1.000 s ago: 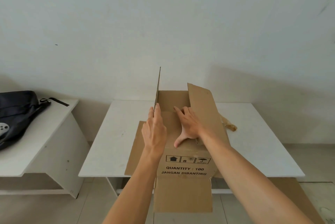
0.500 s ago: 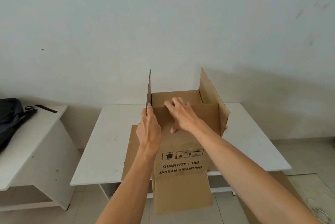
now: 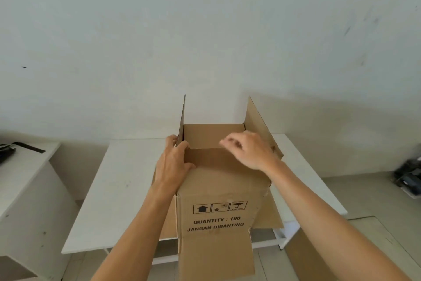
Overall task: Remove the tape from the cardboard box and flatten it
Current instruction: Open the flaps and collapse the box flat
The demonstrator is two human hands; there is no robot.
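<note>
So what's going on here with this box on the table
A person is working on an open cardboard box that sits on a white table. The left hand grips the box's left wall near the upright left flap, thumb inside. The right hand hovers loosely curled over the opening by the right flap. All flaps stand open or hang loose, and the box is not yet flattened. No tape is visible from here.

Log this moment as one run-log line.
brown cardboard box: open, flaps up, on white table | left hand: grip on left top corner | right hand: over right rim, contact unclear | tape: none visible
</note>
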